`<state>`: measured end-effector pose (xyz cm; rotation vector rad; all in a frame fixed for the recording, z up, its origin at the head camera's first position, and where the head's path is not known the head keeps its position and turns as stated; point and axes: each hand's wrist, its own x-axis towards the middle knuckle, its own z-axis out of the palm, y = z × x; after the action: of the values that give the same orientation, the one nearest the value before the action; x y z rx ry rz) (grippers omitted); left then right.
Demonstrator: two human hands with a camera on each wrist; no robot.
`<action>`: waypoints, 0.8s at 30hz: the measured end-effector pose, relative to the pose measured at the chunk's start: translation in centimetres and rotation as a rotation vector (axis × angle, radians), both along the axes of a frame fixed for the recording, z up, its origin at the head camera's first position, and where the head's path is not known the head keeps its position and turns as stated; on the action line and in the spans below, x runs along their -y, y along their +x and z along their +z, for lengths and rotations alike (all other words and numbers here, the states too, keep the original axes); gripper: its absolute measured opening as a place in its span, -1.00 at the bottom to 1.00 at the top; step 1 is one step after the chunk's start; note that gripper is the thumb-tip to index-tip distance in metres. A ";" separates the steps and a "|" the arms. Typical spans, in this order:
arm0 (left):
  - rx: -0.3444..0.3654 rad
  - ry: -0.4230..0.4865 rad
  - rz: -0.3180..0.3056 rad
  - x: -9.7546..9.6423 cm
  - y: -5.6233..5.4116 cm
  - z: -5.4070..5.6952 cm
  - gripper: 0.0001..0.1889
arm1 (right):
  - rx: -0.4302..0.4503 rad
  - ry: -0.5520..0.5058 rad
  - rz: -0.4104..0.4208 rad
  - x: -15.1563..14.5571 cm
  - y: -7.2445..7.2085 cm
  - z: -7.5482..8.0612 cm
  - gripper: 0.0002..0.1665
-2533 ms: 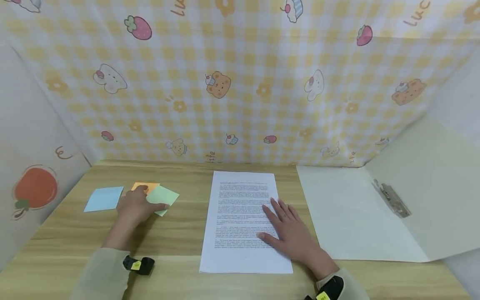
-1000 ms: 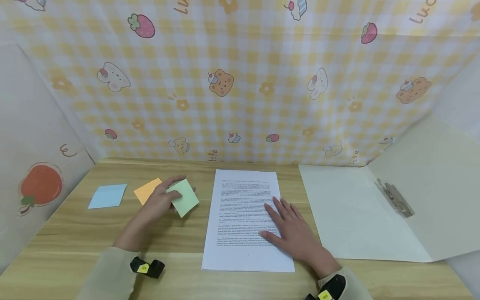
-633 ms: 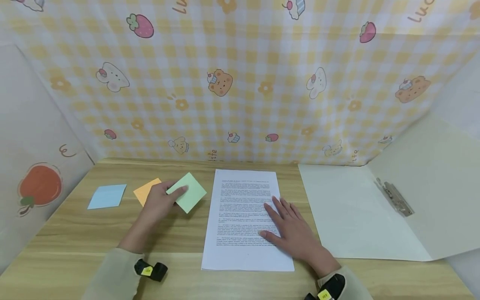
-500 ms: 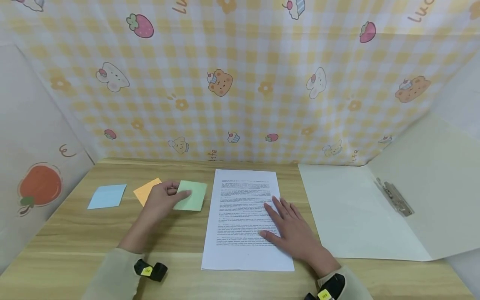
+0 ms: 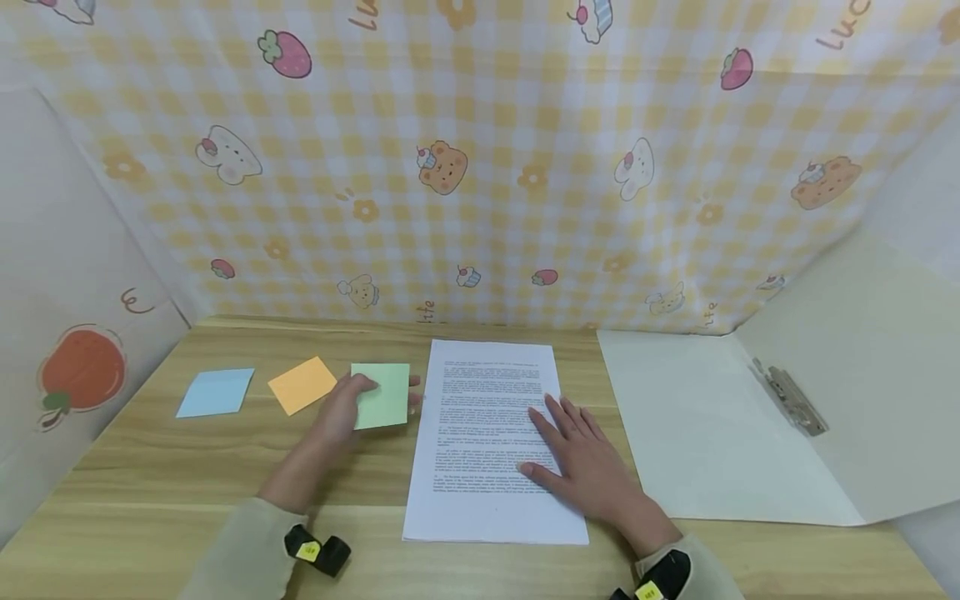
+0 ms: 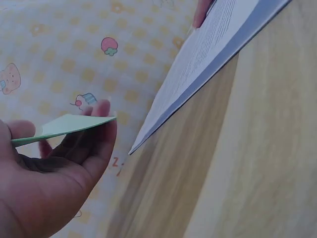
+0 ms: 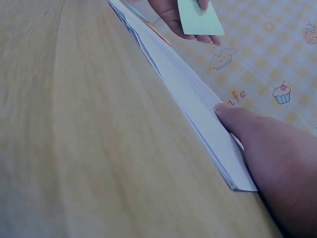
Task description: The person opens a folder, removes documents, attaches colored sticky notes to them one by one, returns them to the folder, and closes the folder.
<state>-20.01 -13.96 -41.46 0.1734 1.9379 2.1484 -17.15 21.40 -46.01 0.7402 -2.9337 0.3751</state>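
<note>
Woodgrain table — left hand pinches green paper under thumb, right hand spread on printed sheets.

Yellow checked backdrop (printed strawberries and cupcakes), pale left wall, red fruit drawing, wood-grain tabletop

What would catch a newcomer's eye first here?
Probably the yellow checked cloth with cartoon prints, filling the background behind the table. Next, the pale green sticky note held by the left hand, just left of the printed pages. The right hand rests on those pages, with an open white folder beyond at right.
</note>
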 end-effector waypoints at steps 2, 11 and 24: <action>0.016 0.050 -0.020 -0.3 0.0 -0.1 -0.44 | -0.003 -0.007 -0.002 0.0 0.0 -0.1 -0.03; 0.008 0.191 -0.087 -1.5 0.0 -0.3 -0.04 | 0.010 -0.078 0.044 -0.3 -0.2 0.4 -0.07; 0.123 0.275 -0.172 -4.8 1.5 1.5 0.05 | -0.129 -0.179 0.178 2.7 0.9 5.4 -0.32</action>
<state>-18.47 -9.20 -40.00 0.2403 1.4991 2.2430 -16.29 18.67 -40.59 0.9626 -2.6789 0.5730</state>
